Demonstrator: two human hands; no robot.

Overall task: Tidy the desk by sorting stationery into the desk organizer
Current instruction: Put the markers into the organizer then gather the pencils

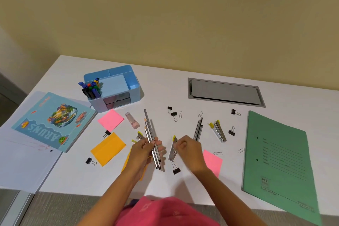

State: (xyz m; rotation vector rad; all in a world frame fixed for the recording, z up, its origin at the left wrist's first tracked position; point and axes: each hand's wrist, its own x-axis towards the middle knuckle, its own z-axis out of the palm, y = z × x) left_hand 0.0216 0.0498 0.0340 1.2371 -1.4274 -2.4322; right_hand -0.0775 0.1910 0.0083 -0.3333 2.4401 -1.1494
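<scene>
Person seen from above: left hand (145, 149) and right hand (187, 149) are both bare, and the forearms are bare all the way down to the bottom frame edge. Torso is in a pink garment (165, 214) with a faint pale print (145, 209) on it, too blurred to read. One left-hand fingertip shows a dark red patch, which looks like nail varnish but can't be confirmed.

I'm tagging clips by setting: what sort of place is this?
Probably an office or study room: a white desk with a built-in cable hatch, a green file folder, a blue organizer holding pens.
</scene>
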